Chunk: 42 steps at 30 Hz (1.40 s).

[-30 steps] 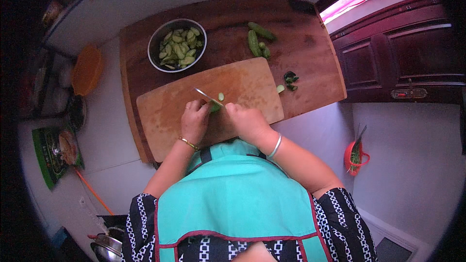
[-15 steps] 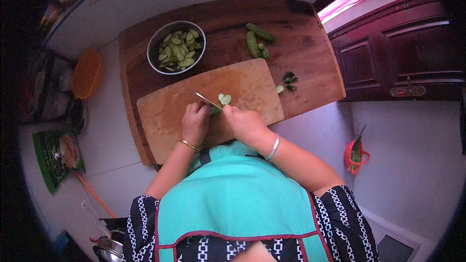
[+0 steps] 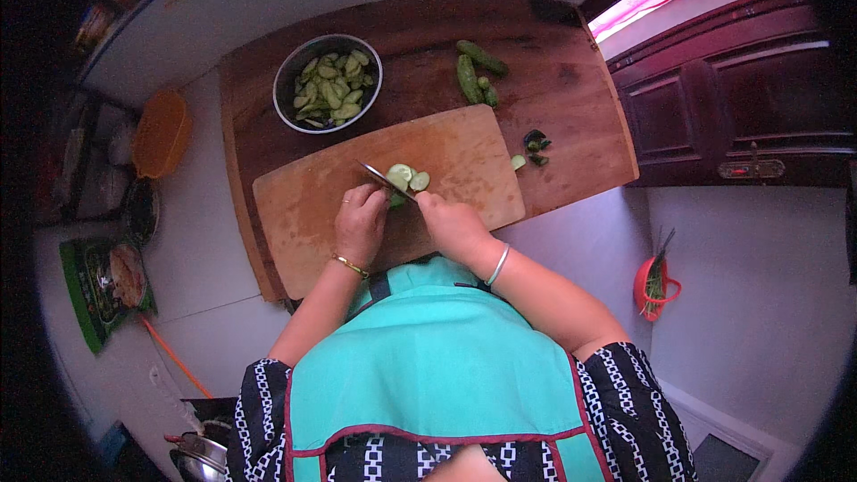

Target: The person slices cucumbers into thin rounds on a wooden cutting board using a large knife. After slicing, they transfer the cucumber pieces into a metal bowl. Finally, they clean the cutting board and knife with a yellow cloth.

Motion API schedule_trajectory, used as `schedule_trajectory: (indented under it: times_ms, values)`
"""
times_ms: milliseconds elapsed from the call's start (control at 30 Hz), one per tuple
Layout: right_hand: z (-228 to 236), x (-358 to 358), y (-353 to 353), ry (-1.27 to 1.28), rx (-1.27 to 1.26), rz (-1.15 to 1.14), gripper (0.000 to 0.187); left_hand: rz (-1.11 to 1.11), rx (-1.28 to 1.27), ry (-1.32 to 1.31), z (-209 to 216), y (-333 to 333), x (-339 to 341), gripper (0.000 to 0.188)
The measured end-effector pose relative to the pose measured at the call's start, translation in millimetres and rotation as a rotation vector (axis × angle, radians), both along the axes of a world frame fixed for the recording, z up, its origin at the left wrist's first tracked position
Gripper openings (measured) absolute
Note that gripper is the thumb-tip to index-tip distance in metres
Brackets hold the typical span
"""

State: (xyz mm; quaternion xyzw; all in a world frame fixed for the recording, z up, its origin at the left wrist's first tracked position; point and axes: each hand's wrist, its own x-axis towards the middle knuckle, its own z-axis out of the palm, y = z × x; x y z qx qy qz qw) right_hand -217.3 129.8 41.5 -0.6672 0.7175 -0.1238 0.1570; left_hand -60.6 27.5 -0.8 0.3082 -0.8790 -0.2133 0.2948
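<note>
My right hand (image 3: 453, 224) is closed round the handle of a knife (image 3: 384, 178), whose blade points to the far left. Against the near side of the blade, my left hand (image 3: 360, 217) pinches a green cucumber (image 3: 395, 201), mostly hidden by the fingers and the knife. A few pale cucumber slices (image 3: 402, 175) lie just beyond the blade on the wooden cutting board (image 3: 312, 214). Back left of the board stands a metal bowl (image 3: 378, 80) holding many cucumber slices (image 3: 332, 89).
Whole cucumbers (image 3: 469, 80) lie behind the board on the wooden table (image 3: 571, 98). Dark green trimmings (image 3: 536, 146) and a pale cucumber end (image 3: 518, 162) sit right of it. An orange basket (image 3: 162, 134) is at the left; a red basket (image 3: 654, 290) hangs at the right.
More slices now lie beyond the blade, spread a little wider than before. Both hands and the knife stay in nearly the same place.
</note>
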Motion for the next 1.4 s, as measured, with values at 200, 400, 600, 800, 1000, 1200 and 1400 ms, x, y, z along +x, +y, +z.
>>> schedule_trajectory:
  times_ms: [200, 400, 600, 800, 1000, 1200, 1400]
  values:
    - [36, 10, -3, 0.010, 0.077, 0.016, 0.017, 0.045, 0.075, -0.081, -5, 3, 5, 0.014]
    - [0, 1, -3, -0.053, -0.011, -0.014, 0.014, 0.026, 0.002, 0.022, -3, -1, 4, 0.012]
    - [10, 14, -1, 0.064, -0.101, 0.021, 0.011, 0.063, 0.076, -0.019, -4, 2, 6, 0.010]
    - [-8, 5, -9, 0.062, -0.034, 0.030, 0.010, 0.036, 0.080, 0.015, -10, -2, 10, 0.016]
    - [33, 10, -10, 0.076, -0.004, 0.072, 0.010, 0.090, 0.108, -0.025, -8, 0, 10, 0.009]
    - [-2, 6, -6, 0.035, 0.068, 0.024, 0.013, 0.036, 0.071, 0.083, -12, -2, 11, 0.013]
    - [38, 16, -11, 0.088, 0.041, 0.086, 0.011, 0.063, 0.069, 0.033, -18, 0, 15, 0.009]
